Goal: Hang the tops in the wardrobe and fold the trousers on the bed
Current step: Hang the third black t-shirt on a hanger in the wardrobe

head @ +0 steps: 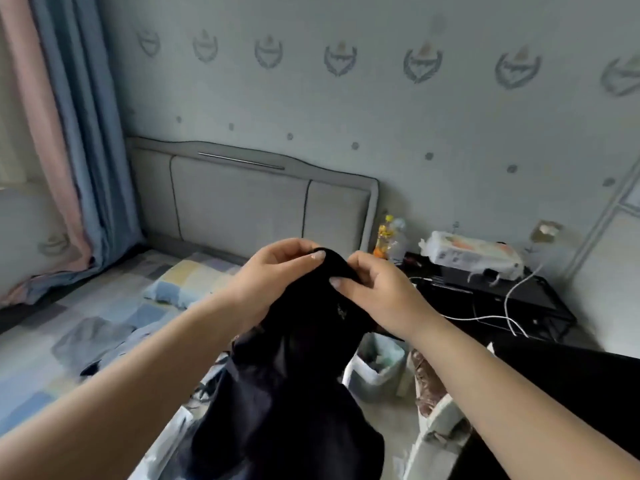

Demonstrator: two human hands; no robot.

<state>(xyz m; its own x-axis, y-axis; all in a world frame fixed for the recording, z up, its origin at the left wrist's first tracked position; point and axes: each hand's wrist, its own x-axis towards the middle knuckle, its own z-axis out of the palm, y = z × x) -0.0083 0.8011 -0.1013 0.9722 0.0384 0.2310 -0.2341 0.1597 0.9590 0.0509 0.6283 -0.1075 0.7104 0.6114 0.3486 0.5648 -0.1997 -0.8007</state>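
1. Two hands: left hand (277,268) and right hand (379,292) both pinch one black garment's (287,393) top edge, close together
2. Garment hangs below the hands
3. One bed (86,323) lies left of them, one bin (377,370) below the right hand

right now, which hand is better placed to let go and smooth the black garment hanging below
Left, probably. The right hand pinches the black garment at its top centre, carrying it; the left hand grips beside, nearer the bed.

My one head camera looks forward and down, close over both hands, toward the bed (104,306) and wall (381,116).
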